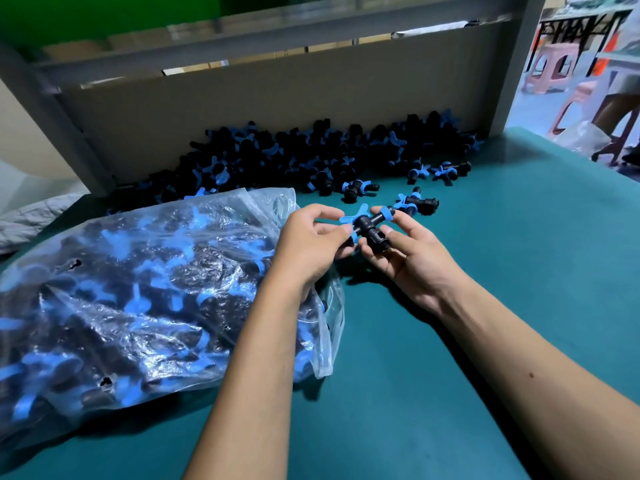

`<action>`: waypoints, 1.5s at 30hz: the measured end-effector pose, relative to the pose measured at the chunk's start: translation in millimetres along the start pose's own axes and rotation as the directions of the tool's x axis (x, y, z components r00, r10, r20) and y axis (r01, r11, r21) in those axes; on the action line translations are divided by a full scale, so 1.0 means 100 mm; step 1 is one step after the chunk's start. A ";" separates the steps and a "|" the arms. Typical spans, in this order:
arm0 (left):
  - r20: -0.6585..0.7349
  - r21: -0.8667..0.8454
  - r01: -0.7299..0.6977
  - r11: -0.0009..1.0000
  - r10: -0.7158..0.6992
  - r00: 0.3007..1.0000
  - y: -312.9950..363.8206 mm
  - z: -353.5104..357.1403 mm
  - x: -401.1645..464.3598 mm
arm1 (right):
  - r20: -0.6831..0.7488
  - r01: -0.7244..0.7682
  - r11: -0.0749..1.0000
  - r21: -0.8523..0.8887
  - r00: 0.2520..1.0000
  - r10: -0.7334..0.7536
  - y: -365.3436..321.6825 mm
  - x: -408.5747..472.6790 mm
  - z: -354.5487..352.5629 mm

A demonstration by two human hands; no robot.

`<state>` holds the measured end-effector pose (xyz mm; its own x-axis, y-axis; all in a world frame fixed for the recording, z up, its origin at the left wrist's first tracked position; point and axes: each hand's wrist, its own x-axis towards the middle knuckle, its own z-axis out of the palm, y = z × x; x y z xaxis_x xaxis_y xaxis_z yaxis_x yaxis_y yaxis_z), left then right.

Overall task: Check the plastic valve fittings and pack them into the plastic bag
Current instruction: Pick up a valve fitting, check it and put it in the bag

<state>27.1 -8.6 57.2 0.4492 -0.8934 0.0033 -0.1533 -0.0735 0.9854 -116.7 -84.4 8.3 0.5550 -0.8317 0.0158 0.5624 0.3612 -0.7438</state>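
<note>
You are pinching one fitting (369, 227) between both hands, left (311, 242) and right (405, 252), beside the nearly full bag (145, 289); a big pile (311, 150) is waiting behind.

This looks like a small factory or packing workshop. Beyond the hands, a big pile of identical black and blue valve fittings (311, 150) lies loose on a green work table (519, 271), against a cardboard board (277, 109) and a grey metal frame (52, 109). To the left of the hands a plastic bag (138, 289) holds many more. Far right of the hands stand pink plastic stools (554, 69).
</note>
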 end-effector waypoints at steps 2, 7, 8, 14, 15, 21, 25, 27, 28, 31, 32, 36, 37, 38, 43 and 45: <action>0.025 -0.101 0.025 0.995 -0.022 0.999 0.02 0.00 -0.02 | 0.016 0.004 1.000 -0.015 1.000 -0.004 0.00 0.00 0.00; -0.088 -0.051 -0.001 0.999 -0.004 0.996 -0.01 0.00 0.00 | 0.046 0.061 0.997 -0.056 0.997 -0.059 0.01 0.00 -0.02; -0.098 -0.040 0.001 0.999 -0.005 0.995 -0.01 0.00 0.00 | 0.039 0.087 0.992 -0.094 0.996 -0.084 0.03 0.00 -0.02; -0.084 0.058 -0.008 0.998 0.013 0.996 -0.04 0.00 0.00 | 0.055 0.167 0.918 -0.360 0.986 -0.158 0.11 0.01 -0.02; -0.083 0.045 -0.010 0.999 0.014 0.996 -0.04 0.00 -0.01 | 0.054 0.170 0.916 -0.363 0.985 -0.162 0.11 0.01 -0.02; -0.171 -0.072 -0.043 0.996 0.030 0.985 0.00 0.01 -0.01 | -0.186 0.142 0.977 -0.159 0.968 -0.171 0.06 0.06 -0.04; -0.205 -0.089 -0.062 0.994 0.042 0.978 0.00 -0.01 0.00 | -0.253 0.154 0.982 -0.113 0.951 -0.178 0.06 0.08 -0.05; -0.179 -0.088 -0.060 0.994 0.043 0.983 -0.01 -0.01 0.00 | -0.203 0.154 0.980 -0.126 0.963 -0.178 0.07 0.07 -0.05; -0.153 -0.089 -0.053 0.995 0.039 0.988 -0.01 0.00 -0.01 | -0.152 0.152 0.977 -0.150 0.973 -0.175 0.08 0.06 -0.05; -0.103 -0.048 -0.054 0.997 0.049 0.993 -0.02 0.00 -0.01 | -0.045 0.139 0.950 -0.279 0.987 -0.157 0.10 0.03 -0.03; -0.102 -0.038 -0.059 0.998 0.054 0.993 -0.03 -0.01 0.00 | -0.044 0.139 0.945 -0.295 0.986 -0.159 0.11 0.03 -0.02; -0.087 -0.018 -0.061 0.998 0.059 0.994 -0.01 0.00 -0.01 | -0.079 0.142 0.953 -0.267 0.983 -0.168 0.10 0.03 -0.02; -0.099 -0.023 -0.064 0.998 0.061 0.993 -0.01 0.00 -0.01 | -0.111 0.146 0.961 -0.236 0.978 -0.176 0.09 0.03 -0.02; -0.118 -0.036 -0.069 0.997 0.064 0.991 0.00 0.00 -0.01 | -0.164 0.153 0.970 -0.187 0.969 -0.184 0.07 0.03 -0.02; -0.203 -0.061 -0.098 0.993 0.083 0.976 0.04 0.01 -0.02 | -0.307 0.209 0.958 -0.195 0.915 -0.263 0.07 0.08 -0.06; -0.246 -0.111 -0.101 0.989 0.072 0.967 0.06 0.03 -0.03 | -0.269 0.219 0.908 -0.358 0.907 -0.325 0.11 0.07 -0.03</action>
<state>22.5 -7.8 62.8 0.6397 -0.7599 0.1155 -0.0997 0.0670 0.9928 -108.3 -87.8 -2.2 0.1558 -0.9848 0.0766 0.4126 -0.0055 -0.9109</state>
